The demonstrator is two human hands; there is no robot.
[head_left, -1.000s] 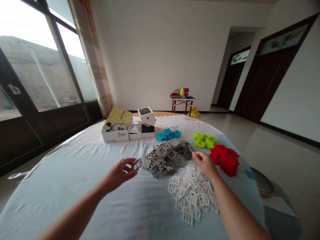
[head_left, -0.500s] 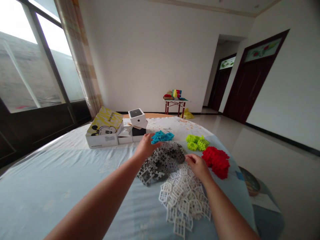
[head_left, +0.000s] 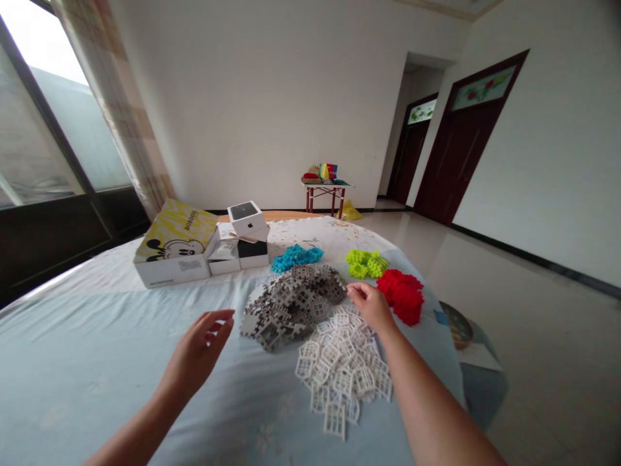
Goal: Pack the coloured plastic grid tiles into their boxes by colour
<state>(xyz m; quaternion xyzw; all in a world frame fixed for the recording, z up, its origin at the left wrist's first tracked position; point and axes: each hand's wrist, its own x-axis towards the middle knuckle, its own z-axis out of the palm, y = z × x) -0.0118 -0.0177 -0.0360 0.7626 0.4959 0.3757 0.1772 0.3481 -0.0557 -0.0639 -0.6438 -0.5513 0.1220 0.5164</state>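
Many gray interlocking pieces (head_left: 286, 304) are heaped on the desk (head_left: 233, 421) between the left hand (head_left: 201, 346), fingers parted, seemingly empty, and the right hand (head_left: 371, 307), whose grip cannot be told; piece-picking seems underway, precise pinching being called for.

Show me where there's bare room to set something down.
The tablecloth is bare between the cartoon box and left hand, and between that hand and the white pieces. A smaller gap separates the blue pile and green pile. It's crowded where the grey pile meets the white pieces, and around the right hand near the red pile.
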